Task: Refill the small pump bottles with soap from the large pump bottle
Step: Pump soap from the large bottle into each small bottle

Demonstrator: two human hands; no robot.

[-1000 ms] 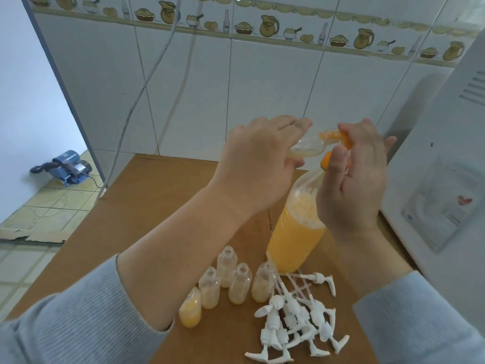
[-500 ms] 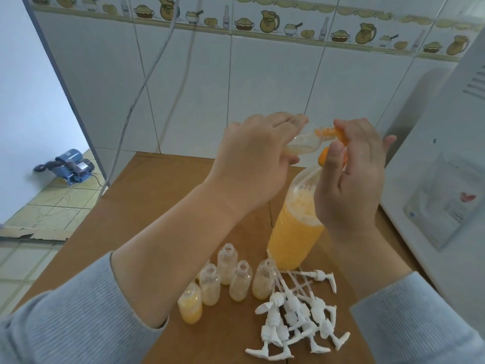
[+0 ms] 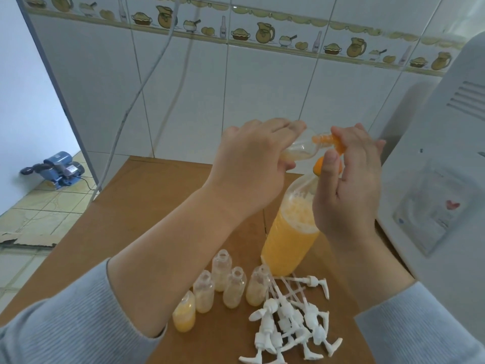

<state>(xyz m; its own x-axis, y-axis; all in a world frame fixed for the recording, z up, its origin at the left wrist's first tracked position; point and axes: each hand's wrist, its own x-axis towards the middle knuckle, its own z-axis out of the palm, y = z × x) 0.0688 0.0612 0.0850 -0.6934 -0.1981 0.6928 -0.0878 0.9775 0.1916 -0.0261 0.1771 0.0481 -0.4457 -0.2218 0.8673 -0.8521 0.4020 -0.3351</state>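
- The left hand (image 3: 252, 164) grips a small bottle (image 3: 301, 151), tilted sideways at the orange pump (image 3: 328, 143).
- The right hand (image 3: 346, 185) presses the pump, fingers curled over it.
- The large bottle (image 3: 288, 237) stands near the table's (image 3: 147, 195) right edge.

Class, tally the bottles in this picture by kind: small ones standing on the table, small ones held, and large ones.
Small bottles standing on the table: 5
Small bottle held in the left hand: 1
Large bottle: 1
Total: 7
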